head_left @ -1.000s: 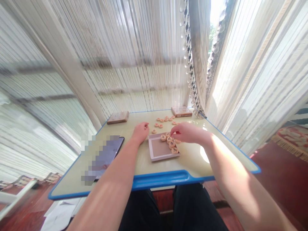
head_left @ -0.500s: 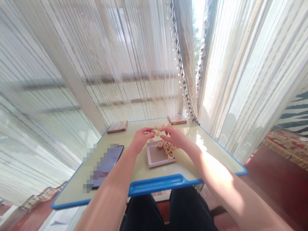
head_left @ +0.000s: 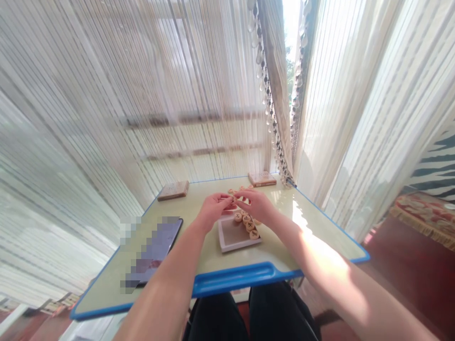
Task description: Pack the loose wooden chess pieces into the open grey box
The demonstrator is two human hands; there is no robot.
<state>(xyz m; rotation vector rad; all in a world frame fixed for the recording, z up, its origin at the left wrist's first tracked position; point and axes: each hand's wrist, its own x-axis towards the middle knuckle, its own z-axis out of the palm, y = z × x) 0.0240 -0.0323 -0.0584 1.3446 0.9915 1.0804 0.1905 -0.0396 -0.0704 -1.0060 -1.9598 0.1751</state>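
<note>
Over the far edge of a shallow pale tray [head_left: 227, 246], my left hand [head_left: 214, 208] and my right hand [head_left: 256, 202] meet fingertip to fingertip. Their fingers close around a small round Chinese chess piece [head_left: 233, 199], mostly covered by the fingers. Several more wooden Chinese chess pieces [head_left: 250, 226] with dark characters lie along the right side of the tray. Behind my hands, other chess pieces [head_left: 241, 188] lie loose on the table, partly hidden.
The pale table [head_left: 313, 237] has a blue rim with a molded groove [head_left: 234, 279] at the front. A tablet [head_left: 159, 251] lies to the left. Two flat boxes or books, one at left [head_left: 173, 190] and one at right [head_left: 262, 178], sit at the back near string curtains [head_left: 199, 94].
My hands have come together, and their fingers now close on a chess piece. The camera view has shifted slightly, with the tray a little lower in it.
</note>
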